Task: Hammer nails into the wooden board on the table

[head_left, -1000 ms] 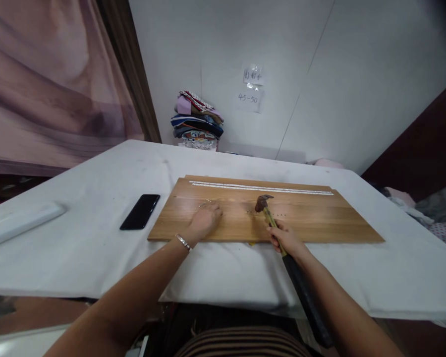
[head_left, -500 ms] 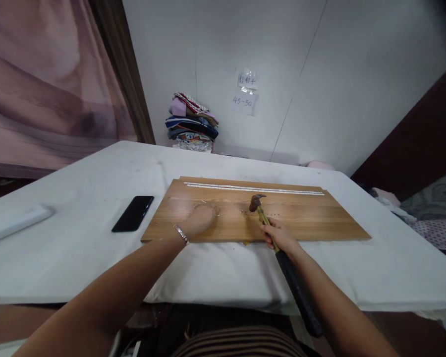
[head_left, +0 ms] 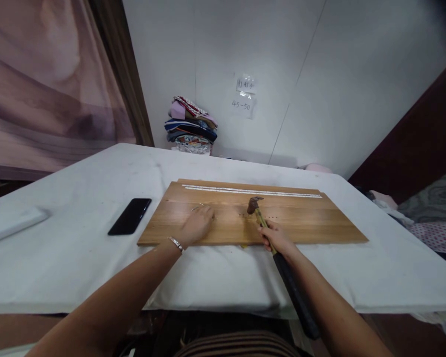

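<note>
My right hand (head_left: 275, 238) is wrapped round the yellowish shaft of a claw hammer (head_left: 290, 282). The rusty hammer head (head_left: 254, 204) hovers over the middle of a wooden board (head_left: 305, 223), and the black grip slants back toward my body. Along the board's centre runs a row of small dark nail points, some behind the hammer. On the board's left half rests my left hand (head_left: 197, 225), its fingers curled downward and closed. What they pinch, if anything, is hidden. A few thin loose nails (head_left: 197, 206) lie just beyond its knuckles.
Two white strips (head_left: 252, 191) with fine markings run along the board's far edge. A black phone (head_left: 130, 216) lies left of the board on the white-covered table (head_left: 78, 238). Folded clothes (head_left: 191, 124) are stacked against the wall; a long white object (head_left: 15, 223) lies far left.
My left hand has shifted slightly left and its fingers are drawn in more over the board. The right hand and hammer stay nearly the same; the whole view has moved a little.
</note>
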`<control>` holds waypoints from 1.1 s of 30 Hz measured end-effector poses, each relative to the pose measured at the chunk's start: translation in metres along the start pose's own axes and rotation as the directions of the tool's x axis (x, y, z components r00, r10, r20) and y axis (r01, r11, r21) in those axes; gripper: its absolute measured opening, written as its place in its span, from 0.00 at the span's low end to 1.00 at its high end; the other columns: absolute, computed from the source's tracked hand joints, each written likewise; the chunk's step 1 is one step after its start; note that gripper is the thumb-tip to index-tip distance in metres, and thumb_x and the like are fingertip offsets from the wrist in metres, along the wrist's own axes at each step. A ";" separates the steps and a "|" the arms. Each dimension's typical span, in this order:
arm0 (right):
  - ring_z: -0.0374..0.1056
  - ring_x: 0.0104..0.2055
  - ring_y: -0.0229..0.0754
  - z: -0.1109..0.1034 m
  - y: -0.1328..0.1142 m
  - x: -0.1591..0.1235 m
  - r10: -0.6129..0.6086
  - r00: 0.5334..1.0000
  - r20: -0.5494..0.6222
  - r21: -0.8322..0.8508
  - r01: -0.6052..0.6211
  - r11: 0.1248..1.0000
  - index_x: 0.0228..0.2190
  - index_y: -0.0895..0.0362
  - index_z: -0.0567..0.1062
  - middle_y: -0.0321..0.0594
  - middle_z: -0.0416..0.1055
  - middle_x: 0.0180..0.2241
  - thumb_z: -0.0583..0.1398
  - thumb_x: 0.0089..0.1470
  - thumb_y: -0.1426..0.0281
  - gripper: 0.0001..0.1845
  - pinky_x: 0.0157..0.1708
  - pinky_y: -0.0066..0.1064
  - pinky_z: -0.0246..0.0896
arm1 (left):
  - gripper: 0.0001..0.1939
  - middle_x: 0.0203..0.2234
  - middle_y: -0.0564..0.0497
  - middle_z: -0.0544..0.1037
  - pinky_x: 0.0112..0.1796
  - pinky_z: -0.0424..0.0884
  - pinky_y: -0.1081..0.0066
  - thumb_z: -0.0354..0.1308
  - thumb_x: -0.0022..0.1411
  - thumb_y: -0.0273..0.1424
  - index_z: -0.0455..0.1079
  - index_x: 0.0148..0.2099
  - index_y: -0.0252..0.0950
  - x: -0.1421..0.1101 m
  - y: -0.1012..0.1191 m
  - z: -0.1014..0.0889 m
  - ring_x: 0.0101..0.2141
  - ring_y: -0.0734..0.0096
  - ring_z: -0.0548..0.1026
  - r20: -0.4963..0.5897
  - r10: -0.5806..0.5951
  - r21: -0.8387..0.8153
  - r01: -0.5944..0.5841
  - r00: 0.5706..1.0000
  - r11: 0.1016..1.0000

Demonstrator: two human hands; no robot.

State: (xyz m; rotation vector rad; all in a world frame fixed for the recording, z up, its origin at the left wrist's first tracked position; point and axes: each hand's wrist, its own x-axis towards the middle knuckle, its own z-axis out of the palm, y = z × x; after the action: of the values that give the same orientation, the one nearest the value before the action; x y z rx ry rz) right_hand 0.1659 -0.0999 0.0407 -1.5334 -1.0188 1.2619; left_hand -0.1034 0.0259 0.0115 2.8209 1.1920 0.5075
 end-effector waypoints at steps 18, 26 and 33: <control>0.52 0.11 0.31 0.000 -0.001 -0.003 0.013 1.000 -0.003 0.013 -0.013 1.000 0.30 0.51 0.63 0.21 0.59 0.13 0.64 0.39 0.57 0.20 0.10 0.24 0.46 | 0.09 0.40 0.42 0.79 0.47 0.71 0.58 0.50 0.69 0.24 0.71 0.40 0.37 -0.006 0.002 0.002 0.44 0.55 0.76 -0.056 -0.071 -0.109 0.065 0.996 0.992; 0.51 0.10 0.31 -0.001 0.004 0.000 0.025 0.999 0.041 -0.017 -0.024 1.000 0.28 0.50 0.61 0.21 0.58 0.11 0.63 0.40 0.55 0.19 0.10 0.24 0.45 | 0.10 0.41 0.43 0.78 0.51 0.70 0.58 0.49 0.69 0.25 0.72 0.41 0.37 -0.008 0.001 0.002 0.46 0.58 0.76 -0.101 0.001 -0.117 -0.013 0.995 0.993; 0.50 0.10 0.32 0.000 0.001 -0.003 0.018 0.999 0.029 0.019 -0.019 1.000 0.29 0.50 0.63 0.20 0.57 0.11 0.64 0.39 0.55 0.20 0.10 0.25 0.45 | 0.09 0.37 0.44 0.78 0.48 0.70 0.58 0.52 0.64 0.22 0.71 0.38 0.38 -0.009 0.000 0.002 0.44 0.56 0.75 -0.110 -0.016 -0.127 0.002 0.994 0.992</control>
State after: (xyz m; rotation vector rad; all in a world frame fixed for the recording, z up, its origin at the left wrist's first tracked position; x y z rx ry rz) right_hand 0.1652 -0.1031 0.0401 -1.5169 -1.0098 1.3065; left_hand -0.1088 0.0196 0.0073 2.7113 1.1446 0.7216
